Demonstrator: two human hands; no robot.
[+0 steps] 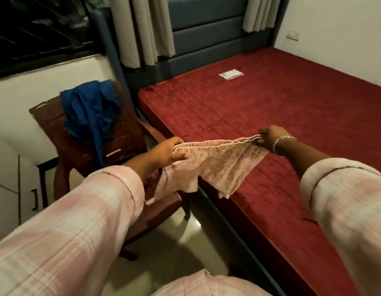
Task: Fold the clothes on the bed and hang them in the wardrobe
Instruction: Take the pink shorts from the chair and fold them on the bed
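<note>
At centre frame we hold the pink shorts (215, 161) taut by the waistband, left hand (168, 153) and right hand (270, 136) each closed on one end, long axis running left-right, legs hanging below over the edge of the bed (292, 103).

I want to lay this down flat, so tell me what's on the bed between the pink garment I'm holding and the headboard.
In the head view, only a small white packet lies on the red mattress between the pink garment and the headboard; the rest is bare.
</note>
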